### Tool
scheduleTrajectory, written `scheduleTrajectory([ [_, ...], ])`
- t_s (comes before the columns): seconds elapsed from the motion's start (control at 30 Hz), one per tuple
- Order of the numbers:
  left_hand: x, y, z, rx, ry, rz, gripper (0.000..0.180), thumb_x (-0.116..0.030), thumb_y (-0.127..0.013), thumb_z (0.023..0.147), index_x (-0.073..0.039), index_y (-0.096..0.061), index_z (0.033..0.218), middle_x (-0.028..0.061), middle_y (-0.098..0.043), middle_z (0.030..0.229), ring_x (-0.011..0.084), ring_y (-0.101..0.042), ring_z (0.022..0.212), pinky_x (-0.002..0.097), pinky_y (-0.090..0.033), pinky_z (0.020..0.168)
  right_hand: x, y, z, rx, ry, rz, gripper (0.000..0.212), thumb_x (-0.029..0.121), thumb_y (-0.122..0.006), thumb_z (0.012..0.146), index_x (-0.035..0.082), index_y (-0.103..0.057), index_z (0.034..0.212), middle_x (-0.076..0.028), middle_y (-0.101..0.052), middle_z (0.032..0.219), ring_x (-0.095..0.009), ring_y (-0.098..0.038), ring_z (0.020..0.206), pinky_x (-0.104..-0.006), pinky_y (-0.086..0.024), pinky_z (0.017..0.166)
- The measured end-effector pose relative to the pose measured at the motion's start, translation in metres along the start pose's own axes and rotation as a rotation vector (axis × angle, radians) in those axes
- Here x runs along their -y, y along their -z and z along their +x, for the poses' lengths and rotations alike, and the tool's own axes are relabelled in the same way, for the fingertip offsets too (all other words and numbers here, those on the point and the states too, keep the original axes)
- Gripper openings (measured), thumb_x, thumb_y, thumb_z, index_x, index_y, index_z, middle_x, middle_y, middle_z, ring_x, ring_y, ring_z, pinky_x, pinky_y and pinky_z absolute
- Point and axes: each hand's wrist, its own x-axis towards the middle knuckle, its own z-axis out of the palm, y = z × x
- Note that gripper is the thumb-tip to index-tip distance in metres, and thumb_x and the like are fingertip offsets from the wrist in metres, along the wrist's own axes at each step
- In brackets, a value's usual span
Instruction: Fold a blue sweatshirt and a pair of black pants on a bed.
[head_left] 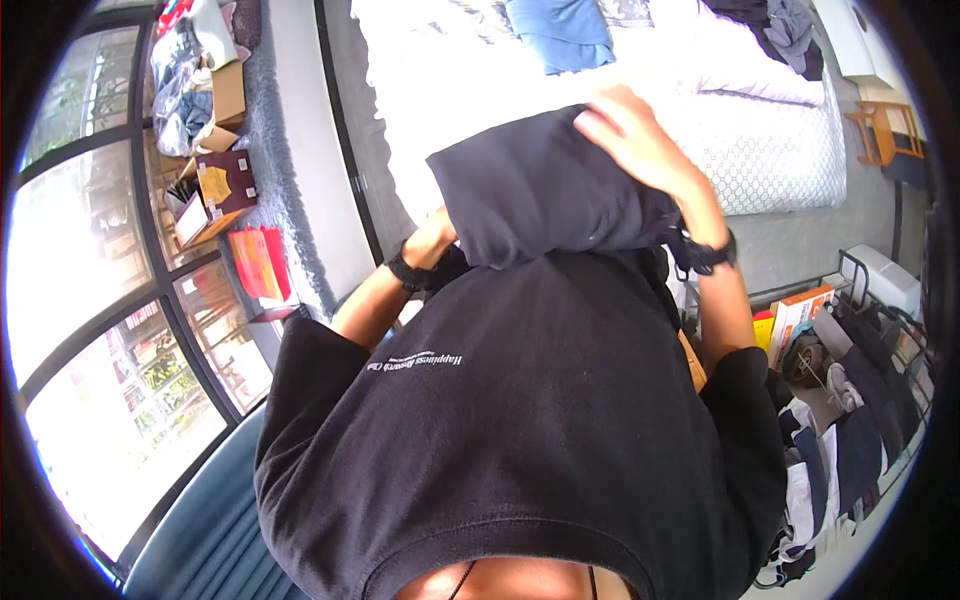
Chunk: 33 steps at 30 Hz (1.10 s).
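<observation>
A folded piece of black cloth (545,185), seemingly a garment, is just in front of my chest, its far edge toward the bed. My left hand (432,236) reaches under its left side, and the cloth hides the fingers. Over the far right corner lies my right hand (640,145), its fingers stretched out flat on the cloth and slightly blurred. Each wrist has a dark band. The cloth's right end falls near the right wrist, where a dark loop hangs.
Ahead stands a bed with a white quilted cover (770,160) and a folded blue cloth (562,35). Cardboard boxes (228,95) and a red bag (260,262) line the window side. A rack of clothes (850,430) is at right, a blue-green chair (215,520) at lower left.
</observation>
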Motion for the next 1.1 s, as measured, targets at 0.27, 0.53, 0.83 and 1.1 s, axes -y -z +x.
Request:
scheduleTrajectory([
  [0.27,-0.024,-0.029,-0.054,-0.089,-0.071,-0.006,0.06,-0.042,-0.05,0.093,-0.007,-0.039,0.141,0.0143,-0.031,0.149,0.0277,-0.028,0.138,0.0413,-0.029,0.108,-0.021,-0.051,-0.024,0.64,-0.343,0.154,0.054,0.043,-0.034,0.1,0.012,-0.035,0.143,-0.013,-0.034,0.147,-0.028,-0.027,0.139,-0.037,-0.021,0.113],
  [0.53,-0.193,-0.031,0.097,-0.537,0.378,0.917,0.047,-0.027,-0.075,0.073,-0.005,-0.059,0.111,0.0125,-0.057,0.12,0.0284,-0.053,0.115,0.0407,-0.04,0.095,-0.036,-0.064,-0.035,0.639,-0.364,0.163,0.059,0.05,-0.03,0.098,0.014,-0.032,0.145,-0.015,-0.031,0.148,-0.03,-0.025,0.139,-0.0396,-0.022,0.114],
  [0.83,-0.118,-0.055,0.093,-0.233,0.885,0.882,0.07,-0.032,-0.071,0.078,-0.008,-0.04,0.136,0.0233,-0.045,0.135,0.0392,-0.05,0.118,0.0429,-0.043,0.099,-0.01,-0.05,-0.056,0.621,-0.426,0.044,0.059,0.05,-0.03,0.098,0.015,-0.031,0.145,-0.021,-0.021,0.151,-0.037,-0.026,0.137,-0.0459,-0.024,0.112],
  [1.1,-0.127,-0.045,0.094,-0.112,0.952,0.826,0.072,-0.019,-0.07,0.077,-0.007,-0.034,0.138,0.0286,-0.038,0.137,0.0396,-0.045,0.123,0.0437,-0.043,0.099,0.04,-0.019,-0.082,0.525,-0.357,0.016,0.091,0.067,-0.054,0.08,0.017,-0.021,0.148,-0.026,-0.015,0.151,-0.039,-0.015,0.141,-0.0553,-0.02,0.11],
])
